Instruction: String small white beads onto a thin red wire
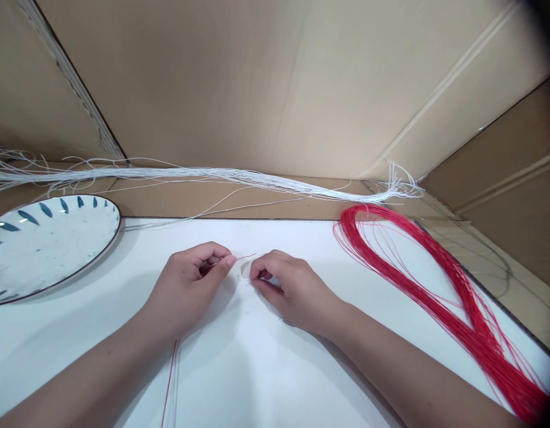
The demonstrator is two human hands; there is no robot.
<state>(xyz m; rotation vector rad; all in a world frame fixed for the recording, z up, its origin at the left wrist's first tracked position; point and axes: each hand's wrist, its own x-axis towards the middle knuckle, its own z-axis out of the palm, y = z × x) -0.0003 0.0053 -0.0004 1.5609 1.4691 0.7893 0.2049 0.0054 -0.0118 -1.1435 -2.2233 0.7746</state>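
Observation:
Near the middle of the white tabletop, my left hand (189, 285) pinches a thin red string (169, 386) between thumb and forefinger. A short end of that string pokes out past the fingertips toward the right. Its other part hangs below the wrist, beside a pale line on the table. My right hand (297, 288) is a little to the right, thumb and fingers drawn together close to the string's tip. Something small and clear seems to be at its fingertips, too faint to name. The two hands do not touch.
A white oval plate (69, 252) with blue-green leaf marks stands at the left. A long bundle of white strings (176, 173) lies along the back on cardboard (221, 77). At the right is a looped bundle of red strings (404, 286). Cardboard walls surround the back and right.

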